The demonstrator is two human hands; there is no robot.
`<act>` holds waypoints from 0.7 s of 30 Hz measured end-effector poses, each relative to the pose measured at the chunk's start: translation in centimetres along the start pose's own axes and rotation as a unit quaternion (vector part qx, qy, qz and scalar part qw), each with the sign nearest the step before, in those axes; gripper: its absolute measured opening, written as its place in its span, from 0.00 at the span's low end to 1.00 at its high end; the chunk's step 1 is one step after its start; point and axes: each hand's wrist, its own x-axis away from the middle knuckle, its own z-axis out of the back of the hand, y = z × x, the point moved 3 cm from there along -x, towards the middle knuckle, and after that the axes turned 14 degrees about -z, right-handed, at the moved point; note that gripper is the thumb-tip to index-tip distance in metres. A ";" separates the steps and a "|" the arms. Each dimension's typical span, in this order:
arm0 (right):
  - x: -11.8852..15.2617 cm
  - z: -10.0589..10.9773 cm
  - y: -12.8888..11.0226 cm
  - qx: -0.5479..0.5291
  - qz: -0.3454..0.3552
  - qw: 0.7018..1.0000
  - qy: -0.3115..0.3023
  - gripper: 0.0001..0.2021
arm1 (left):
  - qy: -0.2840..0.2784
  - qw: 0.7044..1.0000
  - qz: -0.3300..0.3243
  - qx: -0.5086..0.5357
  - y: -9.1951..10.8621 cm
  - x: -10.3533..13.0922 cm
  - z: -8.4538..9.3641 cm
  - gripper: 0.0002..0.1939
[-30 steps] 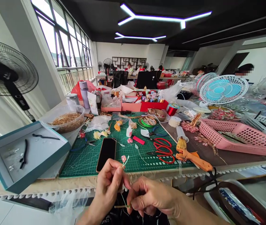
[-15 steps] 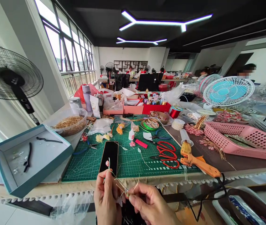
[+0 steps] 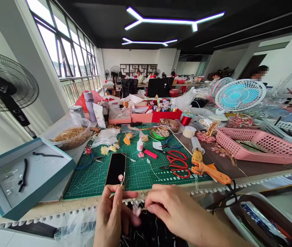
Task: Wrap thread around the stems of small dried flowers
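Left hand [image 3: 112, 214] still pinches the pink bud stem [image 3: 121, 179] upright at the table edge [image 3: 238, 185] — right hand [image 3: 173, 209] has shifted right, fingers curled, grip unclear — stem now straighter than before

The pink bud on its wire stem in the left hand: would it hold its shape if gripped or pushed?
Probably not. The stem of the pink bud looks hair-thin, so it likely bends easily. It seems very light: the left hand pinches it with fingertips only. The bud looks small and delicate, so likely crushable.
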 end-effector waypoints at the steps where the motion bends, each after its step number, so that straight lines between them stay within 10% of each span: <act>1: -0.6 0.3 0.3 -0.058 -0.027 0.994 -0.084 0.08 | -0.018 0.999 -0.014 -0.025 0.4 -0.2 -0.2 0.19; 4: -2.0 -0.1 1.3 -0.194 -0.073 0.936 -0.285 0.03 | -0.077 0.993 -0.071 -0.055 1.2 -0.7 -0.5 0.16; 10: -2.5 -2.4 2.6 -0.332 -0.130 0.849 -0.389 0.09 | -0.291 0.943 -0.163 0.013 0.7 0.1 -0.7 0.09; 21: -2.1 -4.3 3.6 -0.491 -0.176 0.789 -0.324 0.22 | -0.052 0.992 -0.091 0.076 -2.3 0.5 -0.1 0.12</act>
